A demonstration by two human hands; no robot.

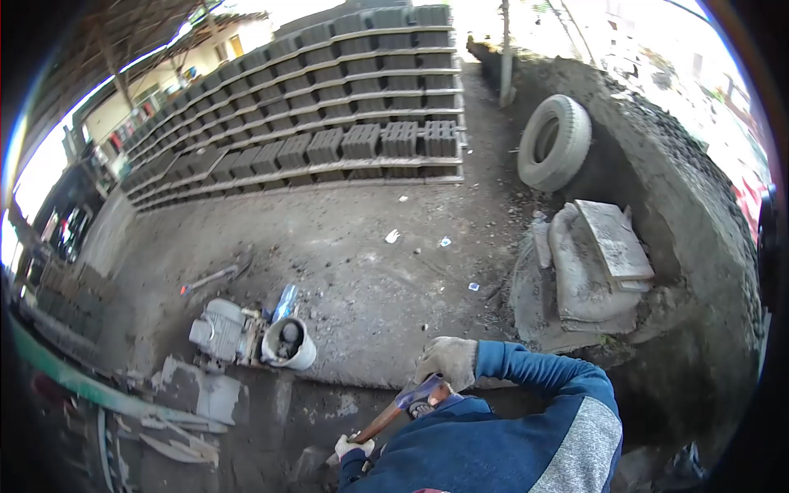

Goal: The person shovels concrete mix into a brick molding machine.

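My right hand (448, 361), in a pale, dirty work glove, is closed on the top of a shovel's forked grip (419, 392). Lower down, my gloved left hand (353, 448) wraps round the wooden shaft (379, 423). The shovel slants down to the left, and its blade is not clearly visible. Blue sleeves cover both arms, and my blue sweater (493, 448) hides much of the ground below. Left of the shovel stands a whitish bucket (303, 353) with a dark round object in it, beside a grey electric motor (219, 330).
Long racks of grey hollow blocks (329, 148) fill the back. A tire (555, 144) leans on the right-hand wall (657, 164). Sacks (579, 279) with a board (614, 238) on top lie nearby. A plastic bottle (285, 302) and a long-handled tool (209, 279) lie left. A green beam (99, 386) crosses lower left.
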